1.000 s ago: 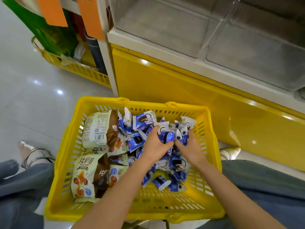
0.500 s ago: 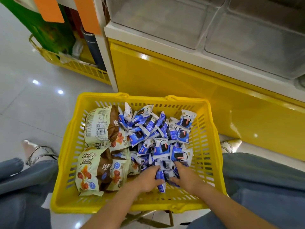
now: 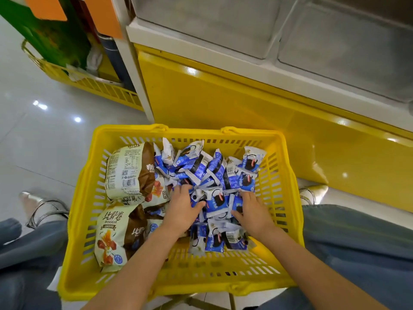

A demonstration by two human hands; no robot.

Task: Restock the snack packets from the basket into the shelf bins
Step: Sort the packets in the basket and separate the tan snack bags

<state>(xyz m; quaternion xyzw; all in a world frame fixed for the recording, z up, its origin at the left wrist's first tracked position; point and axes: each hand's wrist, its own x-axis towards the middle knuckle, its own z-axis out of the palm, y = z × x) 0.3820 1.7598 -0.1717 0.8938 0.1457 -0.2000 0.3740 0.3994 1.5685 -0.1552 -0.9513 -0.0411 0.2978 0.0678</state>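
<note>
A yellow plastic basket (image 3: pixel 288 198) stands on the floor between my knees. Its right half holds a heap of several small blue-and-white snack packets (image 3: pixel 207 168). My left hand (image 3: pixel 182 209) lies on the left side of the heap with its thumb spread and its fingertips among the packets. My right hand (image 3: pixel 253 212) lies on the right side in the same way. One blue packet (image 3: pixel 216 201) sits between the two thumbs. Two clear shelf bins (image 3: pixel 201 25) (image 3: pixel 348 48) stand above and look empty.
Two larger beige-and-brown snack bags (image 3: pixel 126 170) (image 3: pixel 115 233) fill the basket's left side. A glossy yellow shelf base (image 3: pixel 223 97) rises just behind the basket. A second yellow basket (image 3: pixel 93 85) with green goods stands at the far left. My jeans-clad knees flank the basket.
Both hands have moved from the near end of the heap up to its middle and spread over the packets. The view has dipped a little toward the basket.
</note>
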